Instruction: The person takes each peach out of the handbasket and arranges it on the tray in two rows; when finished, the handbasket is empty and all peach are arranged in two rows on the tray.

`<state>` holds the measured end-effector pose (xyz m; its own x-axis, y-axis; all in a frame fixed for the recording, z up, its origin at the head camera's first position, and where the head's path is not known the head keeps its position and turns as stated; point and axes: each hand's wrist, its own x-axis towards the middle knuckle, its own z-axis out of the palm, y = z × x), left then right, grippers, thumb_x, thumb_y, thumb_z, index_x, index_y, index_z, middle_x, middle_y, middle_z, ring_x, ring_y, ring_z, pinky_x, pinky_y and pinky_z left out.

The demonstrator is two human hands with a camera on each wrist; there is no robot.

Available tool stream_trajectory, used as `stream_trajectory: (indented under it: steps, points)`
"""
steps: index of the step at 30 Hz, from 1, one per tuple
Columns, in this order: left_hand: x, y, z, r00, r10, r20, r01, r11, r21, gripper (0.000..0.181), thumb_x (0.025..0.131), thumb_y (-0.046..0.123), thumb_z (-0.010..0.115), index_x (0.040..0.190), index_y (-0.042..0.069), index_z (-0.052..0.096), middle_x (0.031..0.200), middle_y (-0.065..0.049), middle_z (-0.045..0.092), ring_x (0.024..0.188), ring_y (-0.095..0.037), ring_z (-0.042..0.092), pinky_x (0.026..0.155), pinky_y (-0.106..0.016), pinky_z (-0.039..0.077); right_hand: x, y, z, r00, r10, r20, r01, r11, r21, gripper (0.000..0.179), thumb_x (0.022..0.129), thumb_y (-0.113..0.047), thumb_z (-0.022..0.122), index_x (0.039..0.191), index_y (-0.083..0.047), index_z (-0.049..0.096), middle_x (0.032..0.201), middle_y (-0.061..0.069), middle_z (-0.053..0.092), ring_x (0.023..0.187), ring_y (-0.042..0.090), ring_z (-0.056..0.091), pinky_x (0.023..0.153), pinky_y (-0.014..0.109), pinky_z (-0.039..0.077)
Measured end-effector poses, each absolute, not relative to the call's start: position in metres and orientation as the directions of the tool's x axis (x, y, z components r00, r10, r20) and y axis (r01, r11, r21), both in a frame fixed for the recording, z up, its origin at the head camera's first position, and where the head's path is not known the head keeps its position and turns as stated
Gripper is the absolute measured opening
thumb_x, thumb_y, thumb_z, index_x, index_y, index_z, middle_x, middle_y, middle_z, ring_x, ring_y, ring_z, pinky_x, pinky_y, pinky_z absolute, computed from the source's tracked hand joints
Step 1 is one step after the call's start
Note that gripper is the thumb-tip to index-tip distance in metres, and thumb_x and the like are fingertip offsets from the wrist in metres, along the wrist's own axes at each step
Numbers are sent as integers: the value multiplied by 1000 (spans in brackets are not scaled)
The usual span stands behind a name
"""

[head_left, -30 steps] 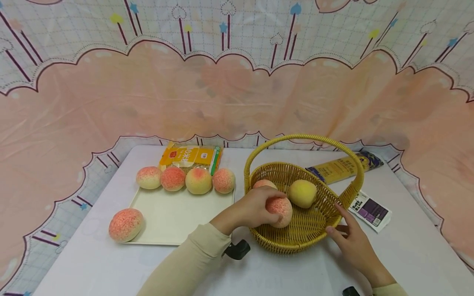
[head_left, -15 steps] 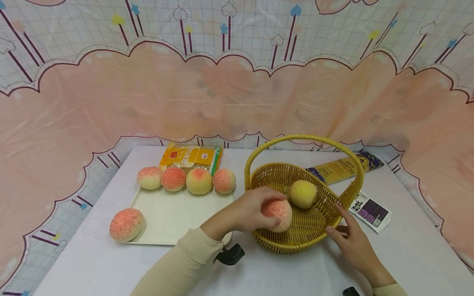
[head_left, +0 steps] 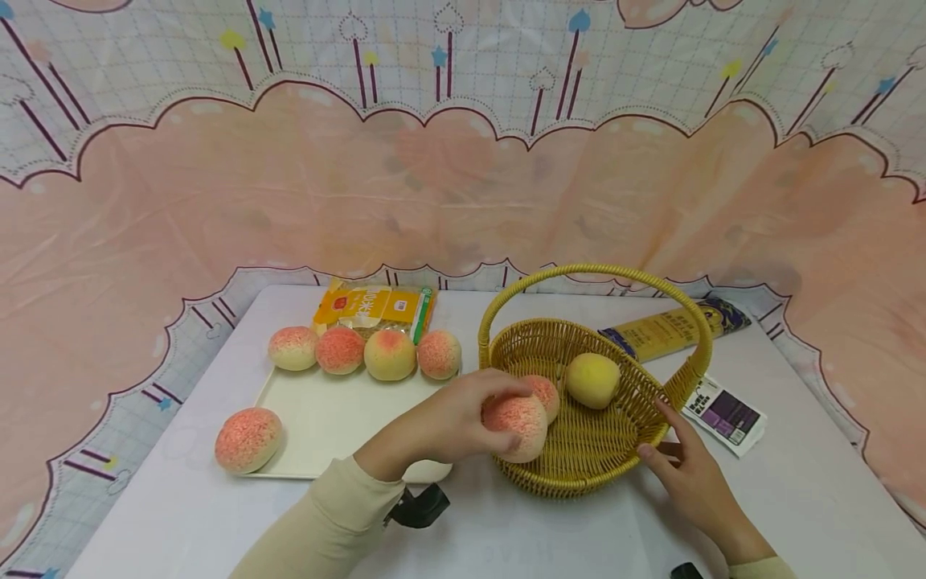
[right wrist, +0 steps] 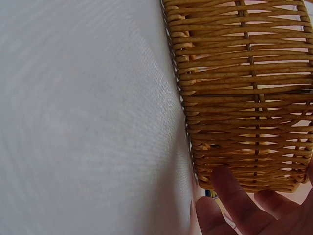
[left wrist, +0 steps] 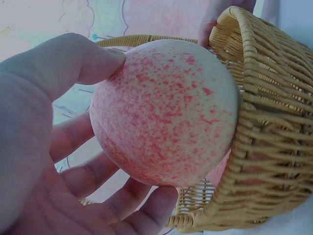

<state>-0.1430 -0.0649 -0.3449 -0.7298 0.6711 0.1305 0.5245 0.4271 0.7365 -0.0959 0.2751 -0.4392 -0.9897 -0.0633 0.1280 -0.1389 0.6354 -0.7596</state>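
Observation:
My left hand (head_left: 459,414) holds a speckled pink-and-cream peach (head_left: 522,430), thumb on one side and fingers around the other, at the left rim of a yellow wicker basket (head_left: 586,482). In the left wrist view this peach (left wrist: 166,112) fills the middle, with the basket's woven wall (left wrist: 274,127) beside it. Inside the basket are a pink peach (head_left: 544,394), partly hidden by the held one, and a yellow peach (head_left: 593,380). My right hand (head_left: 690,482) touches the basket's right rim; its fingers (right wrist: 239,205) rest loosely extended against the outer wall.
A white tray (head_left: 347,434) lies to the left, with several peaches along its back edge and one peach (head_left: 249,440) at its near-left corner. Behind stands an orange food bag (head_left: 376,310). A yellow-and-blue packet (head_left: 665,331) and a white-and-purple packet (head_left: 726,416) lie right of the basket.
My left hand has drawn the held peach leftward, from over the basket's inside to its left rim. The pink peach behind it shows again. The right hand and basket stay put.

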Motion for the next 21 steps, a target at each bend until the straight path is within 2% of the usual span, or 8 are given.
stream_trajectory:
  steps: [6,12,21]
  points:
    - [-140,-79,-342,-736,660,153,520,407,751,50,82,15,73,131,8,63,128,0,61,107,-14,54,83,-33,53,-96,275,-439,-991,-65,114,-130,633,-763,69,102,-19,59,157,-2,22,155,33,23,107,47,61,80,41,54]
    - [-139,-94,-341,-767,628,133,482,427,765,49,83,16,74,130,8,63,125,0,62,105,-15,54,84,-35,54,-97,275,-437,-993,-61,103,-118,631,-767,69,102,-20,59,158,-3,22,156,32,23,109,47,61,78,32,52]
    - [-138,-121,-343,-803,585,117,435,441,785,45,86,18,74,129,9,64,124,1,62,107,-18,55,84,-37,54,-97,275,-437,-991,-71,114,-133,627,-768,69,102,-19,59,158,-2,22,155,33,23,108,47,61,78,27,52]
